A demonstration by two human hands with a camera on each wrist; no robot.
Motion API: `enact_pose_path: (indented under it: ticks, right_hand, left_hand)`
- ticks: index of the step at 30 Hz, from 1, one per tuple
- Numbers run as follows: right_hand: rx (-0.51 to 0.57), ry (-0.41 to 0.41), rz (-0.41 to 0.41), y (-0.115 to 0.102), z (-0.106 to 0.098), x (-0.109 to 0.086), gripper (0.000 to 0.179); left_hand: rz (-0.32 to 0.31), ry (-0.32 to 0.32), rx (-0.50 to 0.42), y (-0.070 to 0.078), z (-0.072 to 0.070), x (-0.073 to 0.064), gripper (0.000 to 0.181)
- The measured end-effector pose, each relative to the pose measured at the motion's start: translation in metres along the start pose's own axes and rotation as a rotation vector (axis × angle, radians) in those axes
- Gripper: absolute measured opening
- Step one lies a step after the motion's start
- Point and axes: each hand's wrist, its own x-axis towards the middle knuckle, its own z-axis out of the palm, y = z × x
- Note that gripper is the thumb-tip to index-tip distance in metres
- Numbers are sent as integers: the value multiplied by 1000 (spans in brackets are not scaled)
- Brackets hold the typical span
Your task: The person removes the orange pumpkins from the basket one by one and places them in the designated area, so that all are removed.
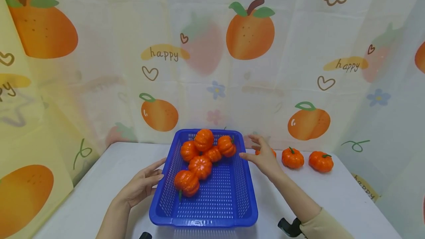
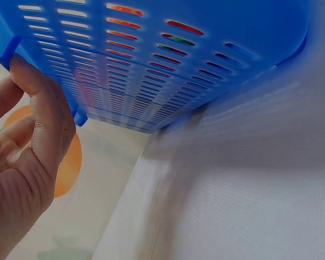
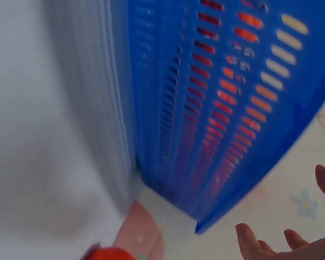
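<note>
A blue perforated plastic basket [image 1: 221, 194] stands on the white table with several small orange toy pumpkins [image 1: 200, 167] inside, mostly toward its back and left. My left hand [image 1: 141, 185] is at the basket's left side; in the left wrist view a fingertip touches the rim from outside, fingers loosely bent. By the right rim, my right hand [image 1: 266, 160] is held with fingers spread and nothing between them. Whether its thumb touches the rim, I cannot tell. One pumpkin [image 1: 273, 153] is partly hidden behind the right hand; two more, a middle one [image 1: 293, 158] and an outer one [image 1: 321, 161], sit farther right.
A fruit-patterned curtain [image 1: 212, 95] hangs right behind the table [image 1: 89, 191] and along both sides. Black device parts [image 1: 290, 227] show at the right forearm and the bottom edge.
</note>
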Motion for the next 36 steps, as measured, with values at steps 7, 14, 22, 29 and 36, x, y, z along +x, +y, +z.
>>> enact_pose_path:
  ticks: [7,14,22,29,36]
  right_hand:
    - [-8,-75,-49,-5,32,-1,72]
    - [5,-148,-92,-15,56,-6,69]
    - [-50,-270,-154,-15,83,-12,69]
    - [-29,-350,-146,-24,98,-13,68]
    - [-61,-395,-150,-36,109,-10,66]
  left_hand:
    - [-3,-5,-5,1,1,0,69]
    - [-4,2,1,2,1,1,69]
    - [-1,1,-3,1,0,1,69]
    - [-2,1,-4,1,0,1,69]
    - [-6,-3,-17,1,1,0,70]
